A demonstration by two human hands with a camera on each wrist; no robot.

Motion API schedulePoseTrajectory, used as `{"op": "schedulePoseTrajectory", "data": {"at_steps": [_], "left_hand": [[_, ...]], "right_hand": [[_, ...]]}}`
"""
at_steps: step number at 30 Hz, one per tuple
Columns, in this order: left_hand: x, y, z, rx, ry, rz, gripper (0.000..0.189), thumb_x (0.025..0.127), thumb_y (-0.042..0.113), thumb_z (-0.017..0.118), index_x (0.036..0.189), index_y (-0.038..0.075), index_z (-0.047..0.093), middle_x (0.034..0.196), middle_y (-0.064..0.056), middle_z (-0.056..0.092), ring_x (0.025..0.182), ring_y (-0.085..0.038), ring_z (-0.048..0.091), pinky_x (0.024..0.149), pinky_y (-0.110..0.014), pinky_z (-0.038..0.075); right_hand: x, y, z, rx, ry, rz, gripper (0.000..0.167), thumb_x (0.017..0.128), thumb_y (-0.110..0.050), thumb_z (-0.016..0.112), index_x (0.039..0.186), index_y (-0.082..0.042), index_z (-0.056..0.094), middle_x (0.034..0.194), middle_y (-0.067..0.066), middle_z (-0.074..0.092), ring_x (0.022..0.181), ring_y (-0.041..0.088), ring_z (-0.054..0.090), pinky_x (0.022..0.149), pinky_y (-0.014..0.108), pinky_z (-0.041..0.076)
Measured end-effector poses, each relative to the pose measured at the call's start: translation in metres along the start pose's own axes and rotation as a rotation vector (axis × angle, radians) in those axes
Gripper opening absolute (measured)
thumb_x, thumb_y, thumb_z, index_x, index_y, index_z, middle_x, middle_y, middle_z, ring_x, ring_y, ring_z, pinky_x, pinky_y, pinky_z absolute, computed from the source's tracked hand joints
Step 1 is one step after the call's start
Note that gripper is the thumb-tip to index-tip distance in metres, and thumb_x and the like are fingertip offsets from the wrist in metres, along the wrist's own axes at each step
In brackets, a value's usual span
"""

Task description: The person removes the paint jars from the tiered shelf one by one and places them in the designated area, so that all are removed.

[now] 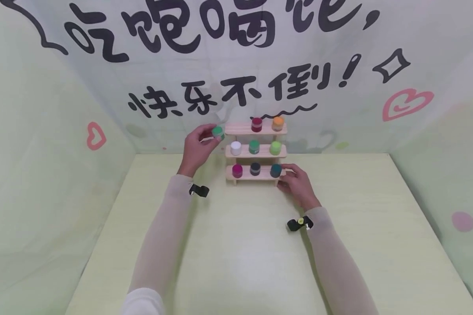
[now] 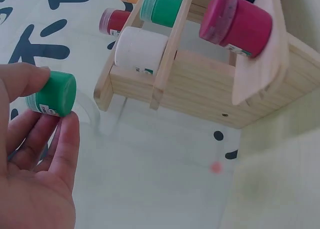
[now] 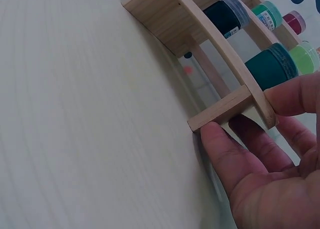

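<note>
**Green jar (image 1: 218, 132) held beside a three-tier wooden shelf (image 1: 238, 128): points of possible upset**

The left hand (image 1: 197, 148) pinches the green jar between thumb and fingers, off the left end of the top tier and apart from the wood. The right hand (image 1: 298, 187) grips the right end of the bottom tier, its thumb just beside the teal jar (image 1: 276, 170). The red jar (image 1: 256, 124) and orange jar (image 1: 277, 124) stand on the top tier; the white jar (image 1: 235, 148) stands at the left of the middle one. The held jar, if carried inward too low, could strike the board's end and slip from the fingertip pinch; falling, it might knock the white jar. A sideways push could rock the shelf should the right hand's hold slacken, while a shift of that thumb could nudge the teal jar.
</note>
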State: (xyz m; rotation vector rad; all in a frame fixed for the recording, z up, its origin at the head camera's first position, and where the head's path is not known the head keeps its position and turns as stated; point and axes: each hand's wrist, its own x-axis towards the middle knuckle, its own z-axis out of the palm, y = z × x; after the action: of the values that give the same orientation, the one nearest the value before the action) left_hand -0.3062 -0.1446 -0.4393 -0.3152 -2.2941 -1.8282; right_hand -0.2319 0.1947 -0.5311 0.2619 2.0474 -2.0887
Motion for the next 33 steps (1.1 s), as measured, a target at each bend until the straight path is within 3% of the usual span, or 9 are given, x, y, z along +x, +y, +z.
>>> {"op": "schedulePoseTrajectory", "data": {"at_steps": [4, 15, 24, 33], "left_hand": [[-0.012, -0.004, -0.009, -0.015, 0.007, -0.03, 0.042, 0.094, 0.013, 0.08, 0.134, 0.009, 0.068, 0.132, -0.01, 0.069, 0.123, -0.022, 0.066, 0.104, -0.027, 0.059], [-0.038, -0.038, -0.022, 0.024, 0.002, -0.102, 0.044, 0.095, 0.016, 0.08, 0.136, 0.008, 0.066, 0.137, -0.012, 0.067, 0.131, -0.026, 0.063, 0.106, -0.027, 0.057], [-0.054, -0.056, -0.033, 0.094, -0.013, -0.136, 0.048, 0.097, 0.016, 0.078, 0.14, 0.002, 0.062, 0.135, -0.015, 0.067, 0.13, -0.03, 0.062, 0.109, -0.031, 0.057], [-0.069, -0.071, -0.04, 0.127, -0.03, -0.229, 0.048, 0.096, 0.021, 0.08, 0.139, 0.008, 0.064, 0.137, -0.014, 0.067, 0.132, -0.03, 0.064, 0.105, -0.031, 0.059]], "right_hand": [[-0.001, 0.0, 0.001, -0.013, -0.007, 0.014, 0.045, 0.104, -0.006, 0.059, 0.148, -0.013, 0.054, 0.128, 0.013, 0.069, 0.102, 0.02, 0.073, 0.091, 0.029, 0.064], [-0.002, 0.001, 0.001, -0.013, -0.003, 0.021, 0.047, 0.104, -0.006, 0.057, 0.15, -0.015, 0.053, 0.139, 0.021, 0.064, 0.111, 0.023, 0.072, 0.092, 0.03, 0.064], [-0.005, 0.001, 0.003, 0.023, 0.008, 0.022, 0.041, 0.104, -0.004, 0.058, 0.144, -0.013, 0.057, 0.128, 0.013, 0.067, 0.105, 0.02, 0.072, 0.089, 0.028, 0.064], [-0.005, 0.002, 0.004, 0.029, 0.021, 0.02, 0.042, 0.104, -0.006, 0.059, 0.145, -0.013, 0.057, 0.136, 0.017, 0.066, 0.106, 0.019, 0.072, 0.087, 0.025, 0.064]]}}
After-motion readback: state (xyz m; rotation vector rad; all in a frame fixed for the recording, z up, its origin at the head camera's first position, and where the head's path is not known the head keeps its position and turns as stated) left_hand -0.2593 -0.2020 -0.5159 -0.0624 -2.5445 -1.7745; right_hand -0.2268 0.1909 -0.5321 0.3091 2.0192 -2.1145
